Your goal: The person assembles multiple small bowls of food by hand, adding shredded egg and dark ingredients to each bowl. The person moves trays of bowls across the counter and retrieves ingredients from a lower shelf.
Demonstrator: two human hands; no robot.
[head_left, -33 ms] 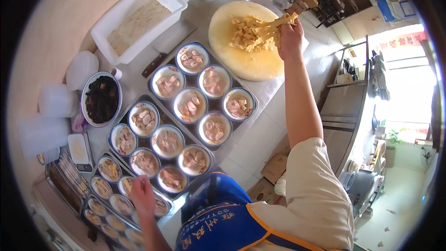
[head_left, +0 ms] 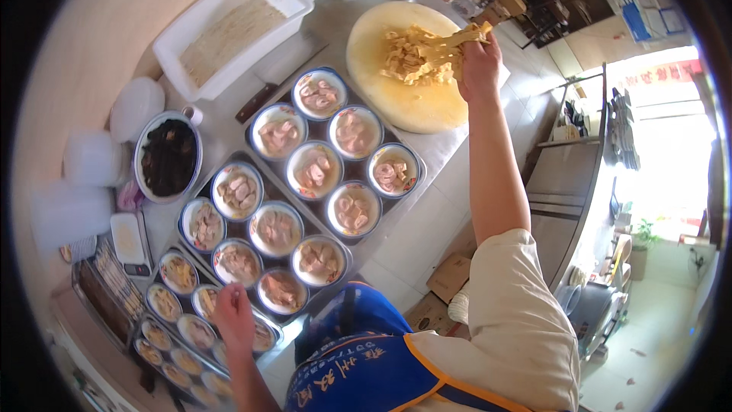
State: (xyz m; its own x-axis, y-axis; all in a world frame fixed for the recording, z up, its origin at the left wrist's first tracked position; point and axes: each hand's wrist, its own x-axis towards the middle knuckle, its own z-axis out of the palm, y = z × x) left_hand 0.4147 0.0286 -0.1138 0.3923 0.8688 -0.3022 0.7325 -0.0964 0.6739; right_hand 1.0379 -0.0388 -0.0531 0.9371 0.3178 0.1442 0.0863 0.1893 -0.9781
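Both hands are in view: we find the left hand [head_left: 235,314] low over the nearer bowls, its fingers drawn together, and we cannot tell whether it holds anything; the right hand [head_left: 480,69] is closed around a bundle of yellow strips [head_left: 450,47] at the chopping board's right side.

Nearest the left hand we record a dark tray [head_left: 185,302] of bowls; the bowl [head_left: 206,301] just beside that hand, and two others, contain yellowish pieces. Next comes a second tray [head_left: 239,227] carrying six patterned bowls of pale pink, meat-like pieces. Beyond it, a third tray [head_left: 316,133] bears six more, similarly filled. To the left stands an oval bowl [head_left: 199,162] with dark contents, and farther off a white rectangular tub [head_left: 169,69] with a pale layer across its bottom.

We note the left forearm [head_left: 255,381] rising from the lower edge. The right forearm [head_left: 494,160] reaches far forward, almost straight, to the round chopping board [head_left: 423,113], where the rest of the strips lie heaped, joining those in the grip.
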